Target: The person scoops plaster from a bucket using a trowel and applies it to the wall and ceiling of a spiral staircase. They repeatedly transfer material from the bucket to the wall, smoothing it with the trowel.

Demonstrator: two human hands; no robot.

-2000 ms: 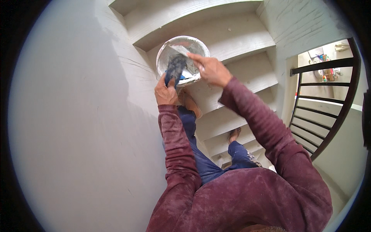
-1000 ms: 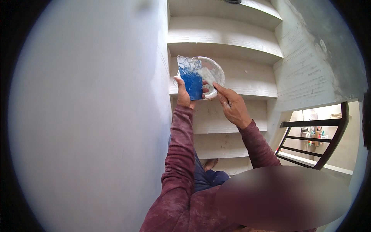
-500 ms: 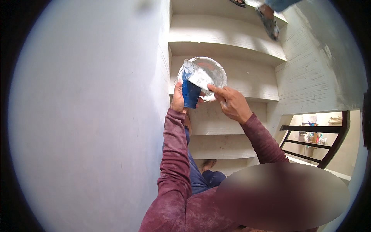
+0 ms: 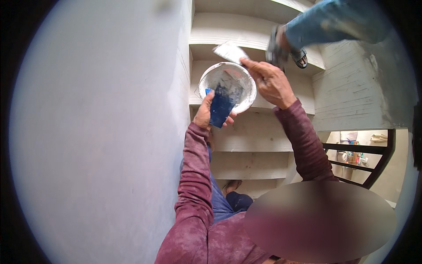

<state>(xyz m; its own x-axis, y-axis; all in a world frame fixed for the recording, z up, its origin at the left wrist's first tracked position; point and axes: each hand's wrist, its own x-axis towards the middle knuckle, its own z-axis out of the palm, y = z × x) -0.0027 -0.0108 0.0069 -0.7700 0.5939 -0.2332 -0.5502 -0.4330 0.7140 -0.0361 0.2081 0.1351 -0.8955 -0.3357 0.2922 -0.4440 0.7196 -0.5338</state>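
Note:
My left hand [image 4: 204, 110] grips a flat blue board [image 4: 222, 110], smeared with pale filler, over the lower part of a white round bucket [image 4: 244, 88] on the stair. The bucket's inside is coated with filler. My right hand [image 4: 272, 82] is closed on the handle of a wide putty knife [image 4: 229, 52], raised just above and beyond the bucket's upper rim, its blade white with filler.
A plastered wall [image 4: 96, 132] runs along my left. Concrete steps [image 4: 250, 132] climb ahead. At upper right another person's leg in jeans [image 4: 329, 24] and sandalled feet [image 4: 300, 59] are on the steps. A dark railing [image 4: 380, 160] borders an opening at right, with clutter below.
My right hand has lifted the knife away from the board, upward and rightward. The board now sits lower over the bucket. The other person's leg and feet have come farther down into view.

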